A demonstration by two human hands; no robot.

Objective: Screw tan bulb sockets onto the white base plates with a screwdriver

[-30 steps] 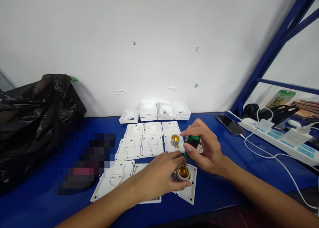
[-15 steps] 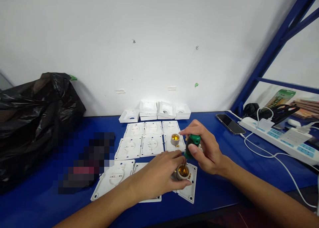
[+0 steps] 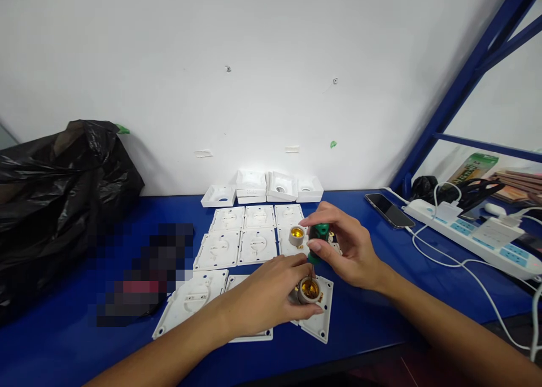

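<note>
Blue table (image 3: 364,325), screwdriver (image 3: 320,232) down in a socket (image 3: 307,293)

White covers (image 3: 251,185) sit along the foot of the wall (image 3: 271,65); nearer me, white plates (image 3: 257,246) lie in rows. My left hand (image 3: 269,294) is clamped on the gold-lined socket, thumb on its near side, over a skewed plate (image 3: 320,319) close to the table's front edge. My right hand (image 3: 351,251) has thumb and fingers closed around the screwdriver's handle, the shaft reaching into the socket. I judge the step in hand to be turning a screw inside; the tip is too small to make out. The next move seems to call for a steady socket and an even twist. A second socket (image 3: 297,236) stands just beyond.
</note>
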